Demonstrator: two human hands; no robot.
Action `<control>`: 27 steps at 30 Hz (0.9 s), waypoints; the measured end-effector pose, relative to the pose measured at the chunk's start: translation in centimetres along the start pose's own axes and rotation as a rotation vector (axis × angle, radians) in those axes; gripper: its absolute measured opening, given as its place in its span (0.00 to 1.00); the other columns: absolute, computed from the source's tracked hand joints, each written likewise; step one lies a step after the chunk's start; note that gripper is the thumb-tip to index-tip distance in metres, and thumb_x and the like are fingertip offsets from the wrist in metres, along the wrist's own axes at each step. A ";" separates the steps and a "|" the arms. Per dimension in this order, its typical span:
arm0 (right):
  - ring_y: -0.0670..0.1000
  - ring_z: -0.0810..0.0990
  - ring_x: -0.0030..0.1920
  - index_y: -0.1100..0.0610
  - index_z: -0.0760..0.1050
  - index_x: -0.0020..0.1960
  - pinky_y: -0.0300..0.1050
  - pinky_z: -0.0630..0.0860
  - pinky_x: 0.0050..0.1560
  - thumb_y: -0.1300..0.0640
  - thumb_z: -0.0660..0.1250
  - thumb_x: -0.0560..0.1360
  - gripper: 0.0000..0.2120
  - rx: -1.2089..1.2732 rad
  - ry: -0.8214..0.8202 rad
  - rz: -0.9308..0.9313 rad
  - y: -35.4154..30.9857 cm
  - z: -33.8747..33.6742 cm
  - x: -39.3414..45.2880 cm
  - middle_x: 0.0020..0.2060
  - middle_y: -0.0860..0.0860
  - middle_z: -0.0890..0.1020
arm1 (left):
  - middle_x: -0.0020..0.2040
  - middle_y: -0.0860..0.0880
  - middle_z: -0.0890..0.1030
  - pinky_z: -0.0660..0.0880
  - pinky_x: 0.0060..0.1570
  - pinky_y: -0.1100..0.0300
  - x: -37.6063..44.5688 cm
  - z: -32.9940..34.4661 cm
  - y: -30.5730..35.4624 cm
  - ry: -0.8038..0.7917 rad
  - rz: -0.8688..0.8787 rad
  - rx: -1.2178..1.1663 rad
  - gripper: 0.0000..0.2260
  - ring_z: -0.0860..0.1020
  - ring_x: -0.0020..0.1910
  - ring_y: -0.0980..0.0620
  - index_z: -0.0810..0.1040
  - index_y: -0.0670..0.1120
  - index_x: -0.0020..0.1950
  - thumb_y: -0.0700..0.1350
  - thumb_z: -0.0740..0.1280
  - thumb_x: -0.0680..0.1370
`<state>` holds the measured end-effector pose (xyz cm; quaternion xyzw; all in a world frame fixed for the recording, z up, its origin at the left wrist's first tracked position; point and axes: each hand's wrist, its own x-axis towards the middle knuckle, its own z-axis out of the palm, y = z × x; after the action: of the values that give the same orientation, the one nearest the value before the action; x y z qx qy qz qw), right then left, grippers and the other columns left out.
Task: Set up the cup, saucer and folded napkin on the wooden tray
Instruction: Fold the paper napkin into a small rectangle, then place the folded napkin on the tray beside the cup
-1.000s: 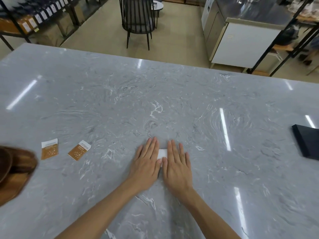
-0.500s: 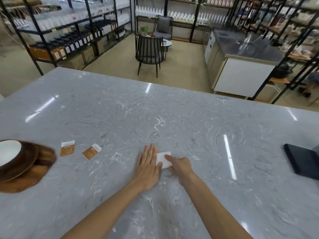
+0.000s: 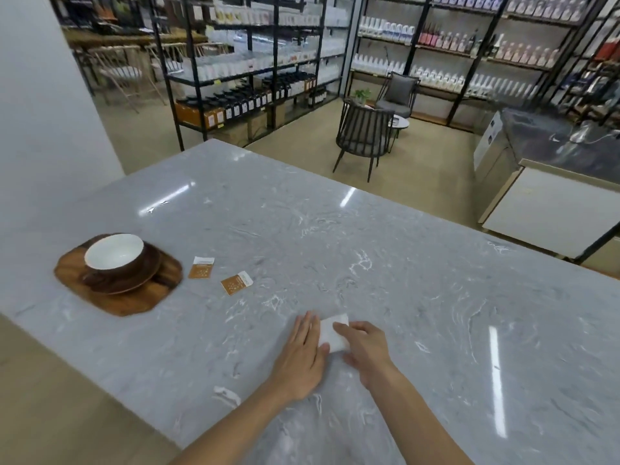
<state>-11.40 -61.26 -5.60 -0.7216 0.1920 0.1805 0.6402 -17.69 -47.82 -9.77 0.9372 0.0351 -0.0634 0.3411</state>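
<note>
A small folded white napkin (image 3: 332, 332) lies on the grey marble counter (image 3: 385, 256) in front of me. My left hand (image 3: 303, 355) rests flat beside it, thumb touching its near edge. My right hand (image 3: 364, 344) curls over the napkin's right side, fingertips on top of it. Far to the left, the wooden tray (image 3: 131, 302) carries a brown saucer (image 3: 110, 283) with a brown cup, white inside (image 3: 114, 255), standing on it.
Two orange-and-white sachets (image 3: 201, 267) (image 3: 236, 282) lie on the counter between the tray and my hands. The counter's left edge runs close to the tray. Beyond the counter are a dark chair (image 3: 364, 135), shelving with bottles and a steel-topped cabinet (image 3: 550, 196).
My right hand went from flat on the napkin to curled over its right side. The view swung up and left, bringing the tray, saucer and cup fully into sight.
</note>
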 end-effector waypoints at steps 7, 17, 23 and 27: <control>0.54 0.86 0.43 0.60 0.81 0.50 0.52 0.81 0.47 0.63 0.77 0.72 0.09 0.000 -0.157 -0.172 -1.4 3.1 -3.4 0.46 0.61 0.87 | 0.83 0.47 0.54 0.52 0.80 0.52 -3.1 -3.0 -2.0 0.158 -0.174 -0.491 0.23 0.50 0.82 0.49 0.58 0.54 0.82 0.54 0.54 0.86; 0.55 0.86 0.52 0.63 0.81 0.56 0.52 0.82 0.54 0.65 0.73 0.74 0.11 0.091 -0.417 -0.188 -2.8 13.5 -9.8 0.50 0.59 0.87 | 0.65 0.46 0.81 0.83 0.51 0.56 -9.9 -13.7 -10.0 0.357 -0.324 -1.244 0.13 0.82 0.60 0.47 0.79 0.51 0.67 0.45 0.66 0.83; 0.56 0.87 0.55 0.60 0.81 0.56 0.51 0.84 0.54 0.63 0.74 0.74 0.11 0.069 -0.524 -0.188 -1.7 22.6 -13.3 0.52 0.58 0.87 | 0.64 0.42 0.83 0.83 0.55 0.52 -15.3 -20.0 -17.1 0.274 -0.400 -1.602 0.15 0.84 0.60 0.43 0.77 0.48 0.69 0.46 0.67 0.82; 0.56 0.86 0.57 0.62 0.80 0.59 0.51 0.84 0.56 0.62 0.73 0.75 0.13 0.076 -0.583 -0.168 -1.0 27.8 -15.3 0.54 0.59 0.87 | 0.62 0.40 0.84 0.83 0.54 0.53 -18.2 -23.2 -22.5 0.268 -0.391 -1.717 0.19 0.84 0.60 0.43 0.78 0.41 0.67 0.44 0.72 0.78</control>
<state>-24.48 -32.80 -0.18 -0.6281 -0.0534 0.3192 0.7076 -35.98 -16.06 -3.80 0.3350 0.2697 0.0380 0.9020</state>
